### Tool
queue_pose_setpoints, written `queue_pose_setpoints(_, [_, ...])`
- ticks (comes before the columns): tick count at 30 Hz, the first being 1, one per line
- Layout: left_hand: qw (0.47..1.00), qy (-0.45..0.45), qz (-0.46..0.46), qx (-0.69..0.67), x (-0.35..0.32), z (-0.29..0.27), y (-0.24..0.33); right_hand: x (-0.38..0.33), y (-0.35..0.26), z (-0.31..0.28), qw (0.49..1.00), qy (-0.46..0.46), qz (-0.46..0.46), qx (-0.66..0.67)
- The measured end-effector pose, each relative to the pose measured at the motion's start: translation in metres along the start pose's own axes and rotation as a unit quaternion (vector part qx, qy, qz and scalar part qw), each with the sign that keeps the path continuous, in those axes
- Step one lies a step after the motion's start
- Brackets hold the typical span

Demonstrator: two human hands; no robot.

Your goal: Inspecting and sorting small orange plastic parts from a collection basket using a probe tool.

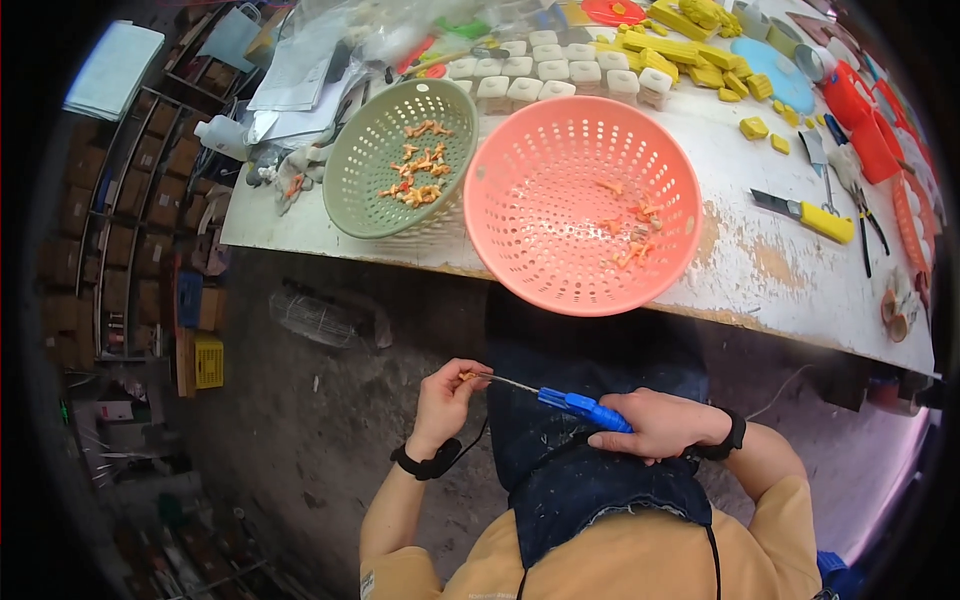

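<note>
In front of my lap, my right hand (pixel 655 425) is wrapped around a blue-handled tool (pixel 585 408) with a long thin metal shaft, which looks like a soldering iron. The shaft points left, and its tip reaches the fingers of my left hand (pixel 443 398). Those fingers pinch a small orange piece (pixel 468 376), mostly hidden by them. Beyond my hands, a pink colander (pixel 480 235) stands at the table's near edge with a few small orange figures (pixel 635 240) in it. The green colander (pixel 345 180) to its left holds several more orange figures (pixel 420 175).
On the white table (pixel 735 250) lie a yellow-handled utility knife (pixel 805 215) and pliers (pixel 865 225). Farther back are rows of white-topped blocks (pixel 555 70) and yellow blocks (pixel 690 55). Shelves with boxes (pixel 130 200) line the left side. A clear plastic bag (pixel 315 318) lies on the floor.
</note>
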State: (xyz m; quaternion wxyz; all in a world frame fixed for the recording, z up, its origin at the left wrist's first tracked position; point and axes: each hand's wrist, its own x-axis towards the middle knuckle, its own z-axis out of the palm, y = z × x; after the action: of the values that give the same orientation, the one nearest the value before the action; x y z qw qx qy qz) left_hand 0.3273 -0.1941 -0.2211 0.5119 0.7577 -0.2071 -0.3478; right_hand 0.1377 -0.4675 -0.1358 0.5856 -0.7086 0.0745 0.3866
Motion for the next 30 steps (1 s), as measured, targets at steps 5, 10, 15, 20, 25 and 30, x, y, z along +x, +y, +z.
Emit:
queue_pose_setpoints(5, [0.999, -0.004, 0.002, -0.051, 0.001, 0.003, 0.003, -0.003, 0.003, -0.004, 0.999, 0.0, 0.042, -0.009])
queue_pose_setpoints(10, [0.995, -0.019, -0.014, -0.095, 0.003, 0.001, 0.0, -0.006, 0.008, 0.0, 1.0, 0.008, 0.014, 0.007])
queue_pose_setpoints(15, [0.988, -0.028, -0.063, -0.135, 0.005, 0.0, 0.002, -0.002, 0.009, -0.003, 0.999, -0.035, 0.03, 0.009])
queue_pose_setpoints(20, [0.986, -0.032, -0.072, -0.144, 0.006, -0.002, 0.0, -0.003, 0.016, 0.0, 0.999, -0.028, 0.015, 0.011])
queue_pose_setpoints(25, [0.98, -0.004, -0.099, -0.17, 0.007, -0.002, -0.004, -0.005, 0.008, -0.008, 0.999, -0.019, 0.029, 0.014])
queue_pose_setpoints(30, [0.981, -0.017, -0.091, -0.171, 0.005, -0.005, -0.009, -0.006, 0.007, -0.006, 0.999, -0.019, 0.031, 0.024])
